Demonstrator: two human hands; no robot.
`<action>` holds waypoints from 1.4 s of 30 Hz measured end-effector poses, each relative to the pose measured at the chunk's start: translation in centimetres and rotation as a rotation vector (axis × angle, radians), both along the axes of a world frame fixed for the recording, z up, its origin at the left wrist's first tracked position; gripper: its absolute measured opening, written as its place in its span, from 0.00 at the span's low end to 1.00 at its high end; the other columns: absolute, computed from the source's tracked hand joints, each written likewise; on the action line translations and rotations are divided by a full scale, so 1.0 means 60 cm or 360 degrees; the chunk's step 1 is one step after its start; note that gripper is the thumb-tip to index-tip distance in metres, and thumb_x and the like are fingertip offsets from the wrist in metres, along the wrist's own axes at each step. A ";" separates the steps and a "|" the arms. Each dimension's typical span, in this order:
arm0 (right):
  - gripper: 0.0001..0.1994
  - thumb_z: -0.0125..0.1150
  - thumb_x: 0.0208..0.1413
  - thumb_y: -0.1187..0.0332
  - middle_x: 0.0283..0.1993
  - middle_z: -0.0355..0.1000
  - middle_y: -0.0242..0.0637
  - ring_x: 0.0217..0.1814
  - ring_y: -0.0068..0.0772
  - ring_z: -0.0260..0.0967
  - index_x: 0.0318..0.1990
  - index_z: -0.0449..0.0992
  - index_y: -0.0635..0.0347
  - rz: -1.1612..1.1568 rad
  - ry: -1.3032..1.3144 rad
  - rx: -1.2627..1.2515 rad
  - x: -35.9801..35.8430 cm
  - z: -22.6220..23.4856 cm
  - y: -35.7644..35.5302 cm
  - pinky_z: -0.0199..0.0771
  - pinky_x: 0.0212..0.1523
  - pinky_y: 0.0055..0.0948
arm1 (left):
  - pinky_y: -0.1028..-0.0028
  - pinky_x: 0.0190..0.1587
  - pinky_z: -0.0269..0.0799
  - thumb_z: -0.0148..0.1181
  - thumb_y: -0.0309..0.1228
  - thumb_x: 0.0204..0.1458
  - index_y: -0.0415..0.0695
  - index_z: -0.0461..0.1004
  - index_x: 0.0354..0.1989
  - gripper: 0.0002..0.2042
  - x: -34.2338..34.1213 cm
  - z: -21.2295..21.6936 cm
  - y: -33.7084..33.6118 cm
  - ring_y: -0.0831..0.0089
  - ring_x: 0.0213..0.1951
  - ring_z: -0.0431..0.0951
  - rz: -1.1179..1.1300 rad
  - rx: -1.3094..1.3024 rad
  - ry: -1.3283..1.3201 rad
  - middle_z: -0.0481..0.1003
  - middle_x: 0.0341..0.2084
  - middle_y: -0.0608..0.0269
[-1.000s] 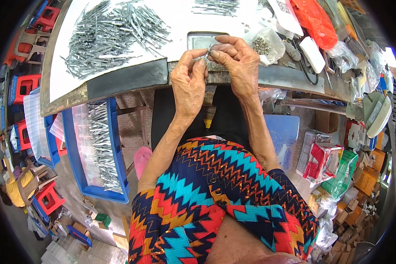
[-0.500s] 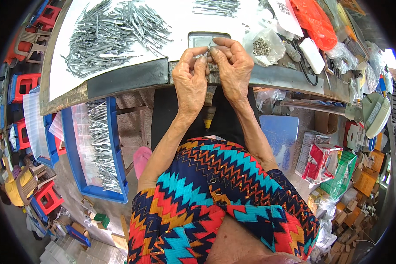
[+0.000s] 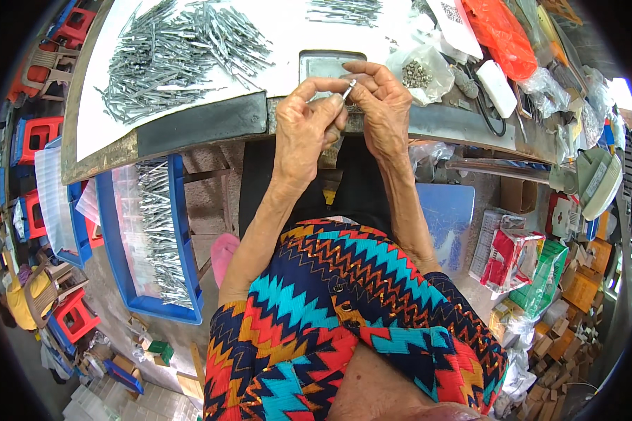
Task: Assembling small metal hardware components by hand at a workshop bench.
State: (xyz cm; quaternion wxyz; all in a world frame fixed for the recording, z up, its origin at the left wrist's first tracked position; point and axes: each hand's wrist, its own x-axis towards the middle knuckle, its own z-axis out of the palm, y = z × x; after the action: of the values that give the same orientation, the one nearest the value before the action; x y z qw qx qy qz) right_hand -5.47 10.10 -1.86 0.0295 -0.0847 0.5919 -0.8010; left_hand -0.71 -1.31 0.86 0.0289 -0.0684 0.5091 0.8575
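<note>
Above the table's front edge, my left hand (image 3: pixel 305 126) pinches a small, slim silver metal piece (image 3: pixel 349 89), its bright end sticking up past the fingertips. My right hand (image 3: pixel 384 109) is close against it, fingers curled and thumb beside the piece's tip; whatever lies between those fingers is too small to make out. Just beyond both hands is a shallow grey metal tray (image 3: pixel 303 67). A large heap of thin grey metal strips (image 3: pixel 168 67) covers the white sheet to the left, and a smaller row of strips (image 3: pixel 344 10) lies at the back.
Right of my hands sits a clear bag of small metal parts (image 3: pixel 418 74), near a white box-shaped device (image 3: pixel 497 89) with a dark cable and a red plastic bag (image 3: pixel 498 35). A blue crate (image 3: pixel 189 245) of metal strips stands low at the left. Red stools (image 3: pixel 77 316) are beyond it.
My hands have drawn slightly apart, the left turning so the silver piece shows more plainly between the fingertips. The right hand has shifted a little to the right.
</note>
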 end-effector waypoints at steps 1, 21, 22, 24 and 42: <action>0.12 0.54 0.47 0.79 0.29 0.72 0.36 0.29 0.20 0.69 0.41 0.68 0.69 -0.0071 -0.0005 0.0022 0.002 0.003 -0.002 0.68 0.30 0.17 | 0.89 0.13 0.47 0.48 0.23 0.51 0.38 0.70 0.38 0.08 -0.001 -0.002 0.001 0.90 0.12 0.56 0.0040 -0.0007 0.0036 0.67 0.14 0.69; 0.05 0.54 0.47 0.73 0.30 0.70 0.44 0.31 0.43 0.70 0.31 0.72 0.63 -0.0257 0.0911 0.1608 -0.036 -0.009 -0.017 0.68 0.32 0.33 | 0.88 0.13 0.49 0.47 0.23 0.52 0.37 0.68 0.40 0.08 0.012 -0.015 -0.038 0.89 0.13 0.56 0.0331 -0.0103 0.0127 0.68 0.16 0.66; 0.05 0.54 0.47 0.73 0.30 0.70 0.44 0.31 0.43 0.70 0.31 0.72 0.63 -0.0254 0.0915 0.1608 -0.041 -0.010 -0.020 0.68 0.32 0.33 | 0.88 0.13 0.49 0.48 0.23 0.52 0.37 0.68 0.40 0.08 0.013 -0.015 -0.038 0.89 0.13 0.57 0.0323 -0.0093 0.0129 0.67 0.16 0.67; 0.04 0.54 0.46 0.73 0.28 0.69 0.44 0.31 0.44 0.68 0.28 0.71 0.63 -0.0280 0.1068 0.1767 -0.049 -0.018 -0.026 0.67 0.32 0.35 | 0.88 0.14 0.49 0.48 0.23 0.52 0.37 0.68 0.40 0.08 0.014 -0.017 -0.040 0.89 0.13 0.57 0.0316 -0.0081 0.0131 0.67 0.16 0.67; 0.04 0.57 0.44 0.75 0.20 0.65 0.27 0.22 0.10 0.58 0.28 0.72 0.66 -0.0075 0.0271 0.0606 -0.006 0.028 -0.018 0.60 0.21 0.13 | 0.89 0.13 0.46 0.50 0.25 0.52 0.38 0.68 0.42 0.10 0.011 -0.022 -0.030 0.89 0.13 0.57 0.0241 -0.0052 0.0161 0.68 0.18 0.65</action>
State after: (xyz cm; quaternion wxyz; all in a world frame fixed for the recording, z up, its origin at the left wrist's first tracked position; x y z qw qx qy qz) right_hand -5.86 9.04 -0.18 -0.0239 -0.1313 0.7347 -0.6651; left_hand -0.06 -3.10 -0.45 -0.0629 -0.0637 0.5172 0.8512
